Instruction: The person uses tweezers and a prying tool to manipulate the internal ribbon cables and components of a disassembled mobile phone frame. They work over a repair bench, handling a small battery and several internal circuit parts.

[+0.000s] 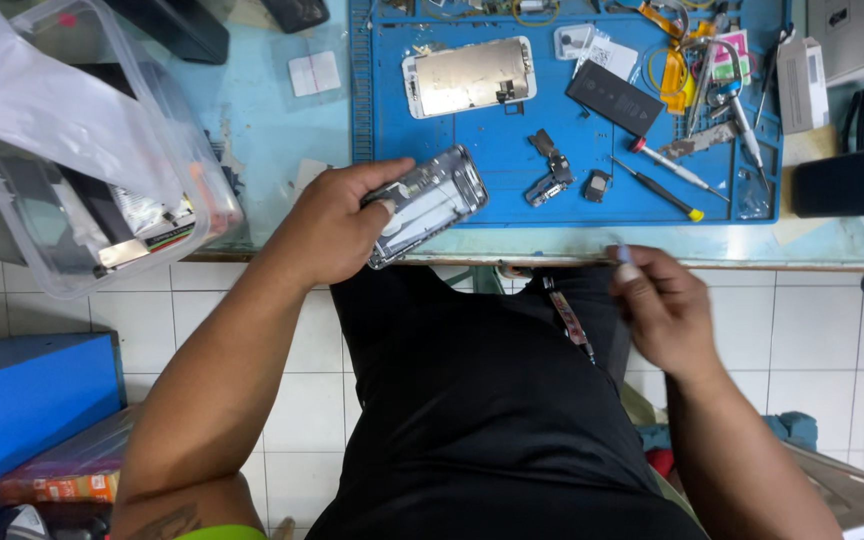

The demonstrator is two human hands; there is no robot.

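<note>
Two hands work at the near edge of a pale blue desk [262,110]. The left hand [337,225] is closed around an opened phone housing [427,205], held tilted over the desk edge just below a blue work mat [512,150]. The right hand [657,305] hangs off the desk over the lap, fingers pinched on a small thin tool [622,255], partly blurred. On the mat: a detached phone screen [469,76], a black battery [615,97], two small screwdrivers [667,178], loose small parts [552,170]. A clear plastic bin [82,150] sits at left. Below, a white tiled floor [822,330] and a blue box [27,410].
</note>
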